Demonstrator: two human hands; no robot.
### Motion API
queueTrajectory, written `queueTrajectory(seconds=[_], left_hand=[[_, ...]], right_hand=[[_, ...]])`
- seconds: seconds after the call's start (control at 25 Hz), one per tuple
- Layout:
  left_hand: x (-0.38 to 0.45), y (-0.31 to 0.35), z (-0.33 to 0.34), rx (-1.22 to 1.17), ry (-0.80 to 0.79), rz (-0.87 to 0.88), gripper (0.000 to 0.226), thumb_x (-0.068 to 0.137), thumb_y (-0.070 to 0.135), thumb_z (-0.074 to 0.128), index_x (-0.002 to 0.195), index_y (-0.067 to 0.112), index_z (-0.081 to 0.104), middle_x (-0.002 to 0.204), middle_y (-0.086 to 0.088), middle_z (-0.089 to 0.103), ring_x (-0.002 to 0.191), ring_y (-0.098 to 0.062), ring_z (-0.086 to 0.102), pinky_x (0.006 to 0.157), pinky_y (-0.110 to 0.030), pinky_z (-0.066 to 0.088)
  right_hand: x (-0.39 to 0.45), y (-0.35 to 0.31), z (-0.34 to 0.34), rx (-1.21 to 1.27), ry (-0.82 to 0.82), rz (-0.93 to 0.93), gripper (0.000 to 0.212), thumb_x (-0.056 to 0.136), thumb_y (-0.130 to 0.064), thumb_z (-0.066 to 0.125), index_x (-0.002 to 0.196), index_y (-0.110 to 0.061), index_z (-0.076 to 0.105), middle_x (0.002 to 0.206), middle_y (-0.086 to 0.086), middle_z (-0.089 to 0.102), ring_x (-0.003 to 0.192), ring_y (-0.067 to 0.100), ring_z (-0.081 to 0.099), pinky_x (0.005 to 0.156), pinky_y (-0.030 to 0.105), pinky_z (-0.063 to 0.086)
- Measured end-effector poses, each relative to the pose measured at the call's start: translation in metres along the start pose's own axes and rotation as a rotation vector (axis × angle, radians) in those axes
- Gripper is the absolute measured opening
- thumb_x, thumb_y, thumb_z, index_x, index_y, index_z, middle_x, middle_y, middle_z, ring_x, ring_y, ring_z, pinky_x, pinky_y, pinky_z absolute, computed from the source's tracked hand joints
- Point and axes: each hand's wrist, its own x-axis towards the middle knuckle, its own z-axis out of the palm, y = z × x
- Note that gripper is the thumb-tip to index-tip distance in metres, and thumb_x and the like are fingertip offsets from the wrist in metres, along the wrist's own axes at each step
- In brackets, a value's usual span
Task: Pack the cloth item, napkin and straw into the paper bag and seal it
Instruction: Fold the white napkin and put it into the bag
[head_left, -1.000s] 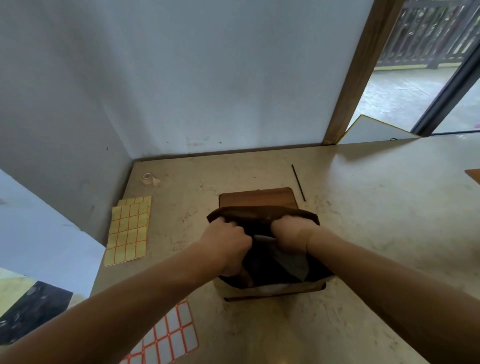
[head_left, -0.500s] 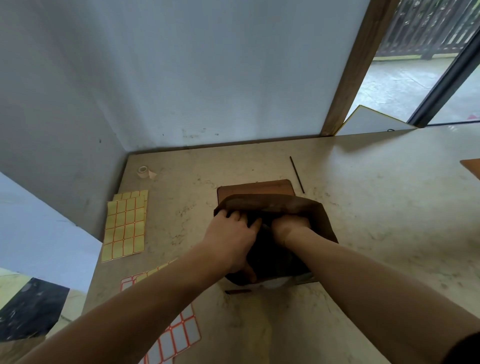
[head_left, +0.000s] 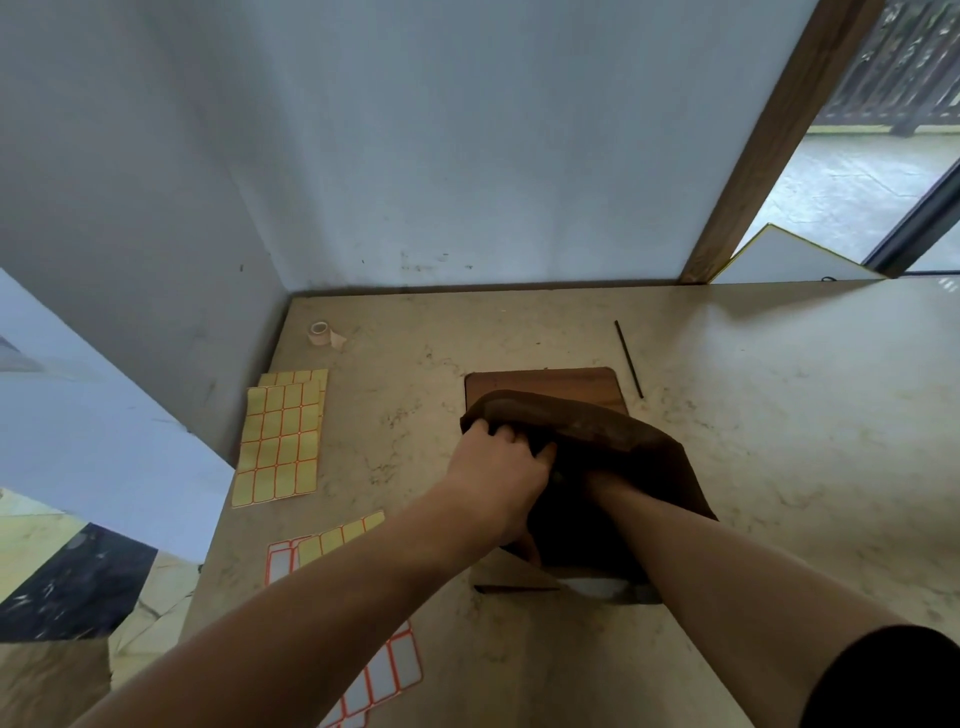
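— Head view: where's the paper bag?
— Mid-table, mouth gaping, far rim gripped by left hand.
— Right hand?
— Sunk inside bag; fingers hidden, grip unclear.
— Straw?
— Far right of bag, flat on table, apart.
— Elsewhere?
— Label sheets left; tape roll far left.

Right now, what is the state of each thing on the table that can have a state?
paper bag: open, mouth held wide
left hand: grips the bag's rim
right hand: reaches inside the bag, mostly hidden
straw: lies on the table, not packed
tape roll: lies near the wall, loose end out
yellow label sheet: lies flat
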Motion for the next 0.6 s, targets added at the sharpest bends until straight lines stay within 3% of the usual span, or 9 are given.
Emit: queueTrajectory(seconds=[0.2, 0.28, 0.44, 0.6], left_hand=[[0.000, -0.004, 0.003, -0.021, 0.022, 0.000, 0.100, 0.067, 0.063, 0.073, 0.146, 0.022, 0.028, 0.137, -0.010, 0.049, 0.126, -0.031, 0.045, 0.108, -0.049, 0.034], [0.000, -0.006, 0.003, -0.023, 0.026, -0.003, 0.097, 0.069, 0.061, 0.073, 0.146, 0.023, 0.028, 0.137, -0.009, 0.050, 0.127, -0.030, 0.045, 0.108, -0.048, 0.034], [0.000, -0.005, -0.006, -0.014, -0.003, 0.006, 0.108, 0.062, 0.072, 0.070, 0.147, 0.023, 0.025, 0.139, -0.008, 0.049, 0.128, -0.030, 0.043, 0.108, -0.046, 0.034], [-0.002, -0.008, -0.010, -0.032, -0.010, 0.005, 0.105, 0.065, 0.073, 0.067, 0.148, 0.026, 0.023, 0.137, -0.006, 0.050, 0.126, -0.028, 0.045, 0.106, -0.044, 0.035]], right_hand=[[-0.016, -0.011, -0.017, 0.183, -0.173, 0.081, 0.043, 0.104, -0.016, 0.029, 0.144, -0.002, 0.026, 0.151, 0.017, 0.031, 0.140, 0.028, 0.028, 0.109, 0.027, 0.023], [-0.015, -0.010, -0.018, 0.123, -0.198, 0.039, 0.043, 0.104, -0.016, 0.028, 0.145, -0.004, 0.024, 0.152, 0.017, 0.028, 0.140, 0.027, 0.027, 0.111, 0.028, 0.021], [-0.014, -0.004, -0.017, -0.068, -0.222, -0.045, 0.040, 0.100, -0.006, 0.039, 0.139, 0.002, 0.039, 0.145, 0.020, 0.041, 0.135, 0.031, 0.039, 0.105, 0.032, 0.032], [-0.018, 0.000, -0.020, -0.174, -0.213, -0.205, 0.039, 0.097, -0.008, 0.045, 0.136, -0.004, 0.045, 0.141, 0.019, 0.047, 0.130, 0.032, 0.044, 0.108, 0.035, 0.032]])
